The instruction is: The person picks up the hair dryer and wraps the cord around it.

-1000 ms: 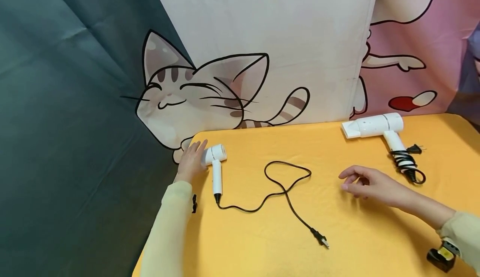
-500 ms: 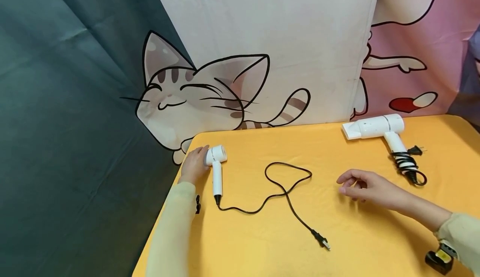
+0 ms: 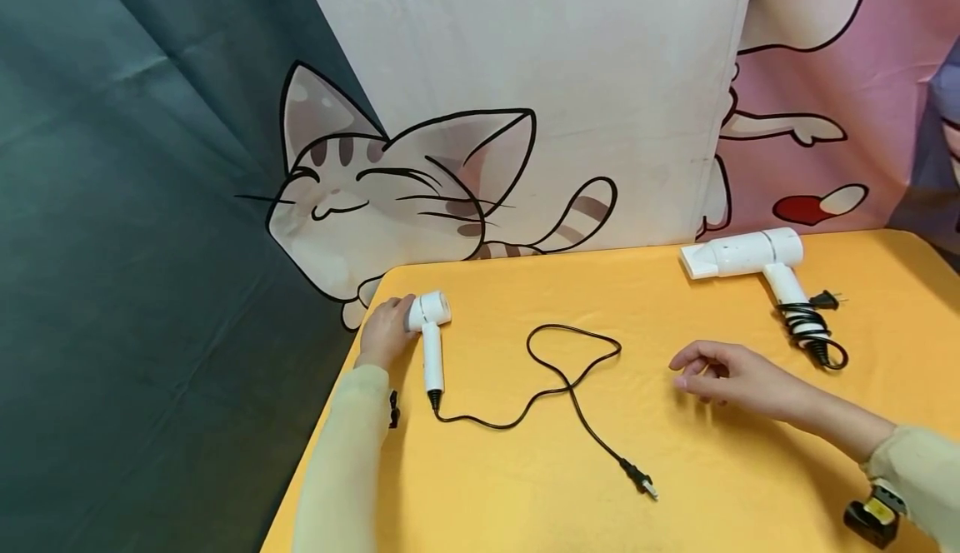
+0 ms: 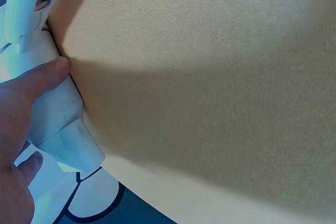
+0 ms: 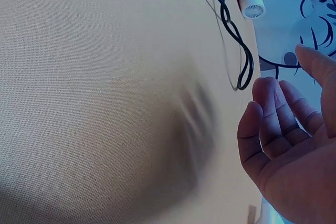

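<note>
At the table's left edge my left hand [image 3: 385,332] grips a white hair dryer [image 3: 432,357] by its barrel. The left wrist view shows the thumb lying across the barrel [image 4: 55,108], with another finger near the nozzle; the remaining fingers are mostly hidden. The dryer's handle points toward me, and its black cord [image 3: 501,428] runs rightward in a loose loop, ending at a plug [image 3: 639,480]. My right hand [image 3: 738,378] hovers over the right half of the table, fingers loosely bent. Nothing is between its fingers in the right wrist view, where the palm [image 5: 299,182] shows.
A second white hair dryer [image 3: 742,253] lies at the back right, its black cord [image 3: 806,320] wound round the handle. The yellow table [image 3: 525,486] meets a cloth backdrop [image 3: 570,78] printed with a cartoon cat. A dark curtain [image 3: 150,286] hangs at the left.
My left hand's fingers, stretched past the dryer's barrel a second ago, have come down around it. The dryer and its cord have stayed in place; my right hand has barely shifted left.
</note>
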`<state>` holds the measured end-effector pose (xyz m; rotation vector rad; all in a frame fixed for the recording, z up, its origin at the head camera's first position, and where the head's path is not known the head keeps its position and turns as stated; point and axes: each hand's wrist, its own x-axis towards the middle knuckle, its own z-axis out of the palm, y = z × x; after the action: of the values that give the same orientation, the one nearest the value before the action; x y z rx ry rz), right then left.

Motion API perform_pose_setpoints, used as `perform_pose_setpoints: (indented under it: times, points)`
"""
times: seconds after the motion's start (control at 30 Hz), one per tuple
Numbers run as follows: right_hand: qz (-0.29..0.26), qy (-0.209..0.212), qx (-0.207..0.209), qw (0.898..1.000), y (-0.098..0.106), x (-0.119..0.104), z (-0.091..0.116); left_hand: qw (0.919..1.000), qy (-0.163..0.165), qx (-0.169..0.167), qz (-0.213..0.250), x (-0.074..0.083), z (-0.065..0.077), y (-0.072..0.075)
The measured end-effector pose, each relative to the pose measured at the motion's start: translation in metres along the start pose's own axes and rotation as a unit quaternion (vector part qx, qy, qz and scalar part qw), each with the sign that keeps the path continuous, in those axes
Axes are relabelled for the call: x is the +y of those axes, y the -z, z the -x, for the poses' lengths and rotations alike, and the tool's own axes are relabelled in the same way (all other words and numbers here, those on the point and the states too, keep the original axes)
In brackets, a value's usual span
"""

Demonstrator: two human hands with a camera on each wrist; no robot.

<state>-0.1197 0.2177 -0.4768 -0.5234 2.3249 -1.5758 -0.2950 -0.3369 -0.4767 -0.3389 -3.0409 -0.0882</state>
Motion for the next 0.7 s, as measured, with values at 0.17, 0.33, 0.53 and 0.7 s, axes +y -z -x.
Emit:
perform_pose_setpoints:
  times: [0.17,0.33,0.53,0.7]
  points:
    - [0.003,0.005,0.001,1.000,0.000,-0.001,-0.001,0.9994,-0.008,0.032,-0.012,0.003,0.003,0.004]
    - [0.005,-0.009,0.006,1.000,0.001,-0.005,-0.005,0.9959,-0.031,0.079,-0.032,0.015,0.001,0.017]
    - [0.013,-0.009,0.011,1.000,0.006,-0.015,-0.010,0.9926,-0.031,0.115,-0.024,0.045,-0.002,0.036]
    - [0.023,-0.019,0.020,0.999,0.009,-0.025,-0.015,0.9906,-0.025,0.133,-0.014,0.071,-0.003,0.045]
